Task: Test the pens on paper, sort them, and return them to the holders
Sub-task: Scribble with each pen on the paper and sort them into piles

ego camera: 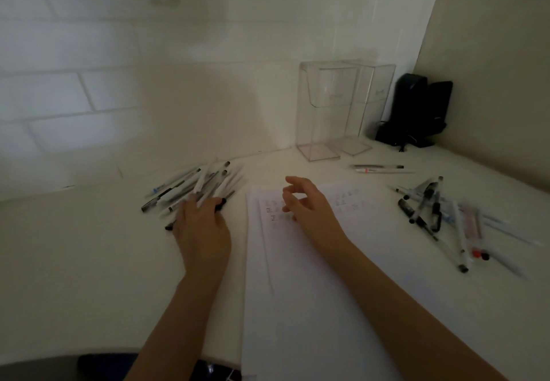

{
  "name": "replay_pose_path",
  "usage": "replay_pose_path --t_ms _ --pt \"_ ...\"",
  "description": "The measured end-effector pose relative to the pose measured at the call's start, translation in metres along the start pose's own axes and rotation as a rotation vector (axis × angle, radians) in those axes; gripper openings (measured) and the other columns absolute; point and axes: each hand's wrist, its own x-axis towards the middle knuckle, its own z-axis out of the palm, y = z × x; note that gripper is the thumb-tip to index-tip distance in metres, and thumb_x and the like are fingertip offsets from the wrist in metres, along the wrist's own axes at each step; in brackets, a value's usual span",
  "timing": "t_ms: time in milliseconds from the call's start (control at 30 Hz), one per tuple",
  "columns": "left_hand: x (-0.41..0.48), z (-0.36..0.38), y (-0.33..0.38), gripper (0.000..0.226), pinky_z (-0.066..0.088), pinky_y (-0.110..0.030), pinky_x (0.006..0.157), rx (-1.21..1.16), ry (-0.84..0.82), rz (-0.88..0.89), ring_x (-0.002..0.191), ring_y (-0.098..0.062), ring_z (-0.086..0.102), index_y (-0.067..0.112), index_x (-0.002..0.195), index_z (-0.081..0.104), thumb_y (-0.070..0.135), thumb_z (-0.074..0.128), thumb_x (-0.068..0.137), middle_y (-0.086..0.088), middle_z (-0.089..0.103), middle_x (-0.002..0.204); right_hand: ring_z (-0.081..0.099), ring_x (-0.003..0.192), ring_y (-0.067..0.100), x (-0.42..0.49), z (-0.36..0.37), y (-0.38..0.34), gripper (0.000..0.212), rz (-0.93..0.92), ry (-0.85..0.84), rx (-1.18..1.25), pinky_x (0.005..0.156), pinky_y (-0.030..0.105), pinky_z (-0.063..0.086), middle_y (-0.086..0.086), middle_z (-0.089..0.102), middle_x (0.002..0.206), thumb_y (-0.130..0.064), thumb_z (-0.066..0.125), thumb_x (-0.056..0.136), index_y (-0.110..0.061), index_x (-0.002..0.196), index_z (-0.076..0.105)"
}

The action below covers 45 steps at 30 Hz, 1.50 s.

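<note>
The left forearm [178, 309] rises from the bottom edge to the left hand [202, 227], left of centre. It lies palm down, back to the camera. Its fingertips are blurred, so their grip cannot be told. The right forearm [387, 288] slants up from the lower right to the right hand [306, 205] at centre, with fingers loosely curled, spread and holding nothing.

Bare forearms [401, 291] are seen behind the left grip [202, 226] and right grip [306, 202]; dark blue fabric [104, 365] (blurred) is glimpsed at bottom left.
</note>
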Motion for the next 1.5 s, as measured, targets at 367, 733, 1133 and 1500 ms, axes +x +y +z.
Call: replay_pose_path --t_ms 367,733,1133,1500 --pt "-0.013 0.001 0.019 0.094 0.03 -0.026 0.102 0.024 -0.525 0.542 0.123 -0.014 0.045 0.024 0.116 0.061 0.089 0.019 0.063 0.004 0.052 0.131 0.058 0.098 0.026 0.003 -0.084 -0.013 0.024 0.131 0.287 -0.796 0.082 0.035 0.047 0.011 0.06 0.109 -0.026 0.046 0.095 -0.009 0.105 0.06" --pt "-0.013 0.001 0.021 0.075 0.029 -0.023 0.1 0.018 -0.583 0.516 0.122 -0.012 0.044 0.025 0.118 0.057 0.075 0.038 0.066 0.006 0.048 0.133 0.048 0.117 0.033 -0.039 -0.147 0.014 0.052 0.582 0.458 -1.131 0.086 0.046 0.047 0.015 0.053 0.125 -0.048 0.039 0.095 -0.006 0.122 0.054" --pt "-0.013 -0.005 0.024 0.069 0.019 -0.029 0.107 -0.161 -0.229 0.475 0.132 -0.016 0.028 0.018 0.136 0.039 0.056 0.057 0.081 -0.003 0.036 0.142 0.057 0.061 0.006 -0.045 -0.104 -0.025 0.006 0.009 0.156 -0.252 0.059 0.011 0.045 -0.001 0.064 0.073 -0.013 0.06 0.089 -0.012 0.088 0.066" --pt "-0.023 -0.001 0.034 0.033 0.032 -0.023 0.071 -0.059 -0.464 0.503 0.091 -0.022 0.055 0.014 0.104 0.053 0.039 0.033 0.097 -0.004 0.058 0.098 0.057 0.064 0.017 -0.037 -0.048 -0.008 0.007 0.048 0.036 0.37 0.059 0.024 0.047 0.007 0.066 0.07 -0.007 0.056 0.091 -0.002 0.088 0.061"
